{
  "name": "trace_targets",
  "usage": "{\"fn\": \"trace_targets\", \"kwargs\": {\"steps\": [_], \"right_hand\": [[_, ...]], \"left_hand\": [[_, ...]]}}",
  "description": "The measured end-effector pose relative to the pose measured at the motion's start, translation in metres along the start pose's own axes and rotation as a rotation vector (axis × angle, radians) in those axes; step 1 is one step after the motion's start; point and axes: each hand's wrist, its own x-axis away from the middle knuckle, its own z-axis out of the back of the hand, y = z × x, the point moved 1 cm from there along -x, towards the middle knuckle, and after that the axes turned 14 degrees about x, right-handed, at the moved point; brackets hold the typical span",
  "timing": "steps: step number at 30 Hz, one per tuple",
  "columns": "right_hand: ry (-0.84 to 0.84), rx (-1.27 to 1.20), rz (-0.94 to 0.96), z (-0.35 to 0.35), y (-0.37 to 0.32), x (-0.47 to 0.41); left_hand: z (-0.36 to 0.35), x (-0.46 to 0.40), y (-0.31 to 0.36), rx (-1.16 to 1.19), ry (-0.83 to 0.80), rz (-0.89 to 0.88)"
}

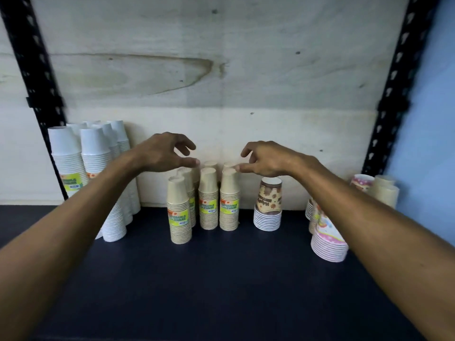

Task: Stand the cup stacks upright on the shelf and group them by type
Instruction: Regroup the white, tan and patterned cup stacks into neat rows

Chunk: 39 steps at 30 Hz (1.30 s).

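Partly hidden: pink stacks behind right forearm | left hand, right hand fingers spread, empty | tan stacks upright

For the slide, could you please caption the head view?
Both hands, left hand and right hand, hover open above upright beige cup stacks on the shelf.

Both hands reach over a cluster of upright tan cup stacks in the middle of the dark shelf; the left hand hovers with spread fingers above them, and the right hand has its fingertips at the top of the rightmost tan stack, gripping nothing. White cup stacks stand at the left against the pale back panel. A brown-patterned stack stands just right of the tan ones, and pink-patterned stacks sit further right, partly hidden by the right forearm.
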Motion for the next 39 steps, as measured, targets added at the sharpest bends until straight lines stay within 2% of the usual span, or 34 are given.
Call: {"fn": "trace_targets", "kwargs": {"steps": [4,8,12,18,23,29,33,39], "right_hand": [[0.013,0.048,-0.048,0.013,0.027,0.019],[0.015,0.147,-0.185,0.027,0.066,0.039],[-0.082,0.307,-0.347,0.034,0.108,0.061],[-0.247,0.377,-0.513,0.022,0.162,0.088],[-0.347,0.336,-0.577,0.009,0.186,0.109],[-0.323,0.149,-0.604,-0.003,0.212,0.124],[-0.311,0.035,-0.595,-0.002,0.210,0.127],[-0.285,0.043,-0.589,0.019,0.199,0.128]], "left_hand": [[-0.020,-0.013,0.030,0.002,-0.055,-0.056],[-0.053,-0.033,0.064,0.029,-0.115,-0.122],[-0.094,-0.056,0.105,0.054,-0.188,-0.191],[-0.155,-0.085,0.169,0.048,-0.304,-0.260],[-0.195,-0.100,0.205,-0.011,-0.357,-0.261],[-0.223,-0.107,0.211,-0.054,-0.403,-0.233],[-0.226,-0.112,0.204,-0.036,-0.375,-0.247],[-0.197,-0.112,0.205,0.018,-0.278,-0.293]]}}
